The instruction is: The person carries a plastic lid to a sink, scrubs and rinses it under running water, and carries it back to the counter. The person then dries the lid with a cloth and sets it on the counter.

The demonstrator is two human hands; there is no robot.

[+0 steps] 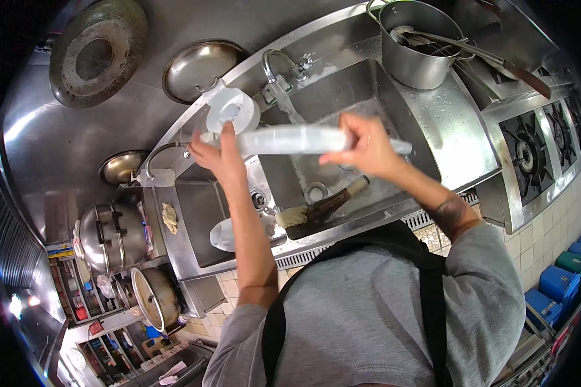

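Both hands hold a translucent white plastic container or lid (295, 139), blurred and seen edge-on, above the steel sinks. My left hand (222, 152) grips its left end, thumb along the near face. My right hand (365, 142) is closed round its right end. Water runs from a curved faucet (277, 65) into the right sink basin (368, 92). A wooden-handled brush or scraper (331, 203) lies across that basin's near side, pale material at its left end. Behind my left hand stands a white translucent plastic container (232, 109). Another translucent plastic piece (225, 235) rests by the left basin.
A large steel pot (416, 60) holding ladles and long utensils stands on the right drainboard (457, 130). Beyond it are gas burners (525, 155). A second faucet (160, 155), a soap pump bottle (157, 178) and a crumpled cloth (169, 217) are at the left.
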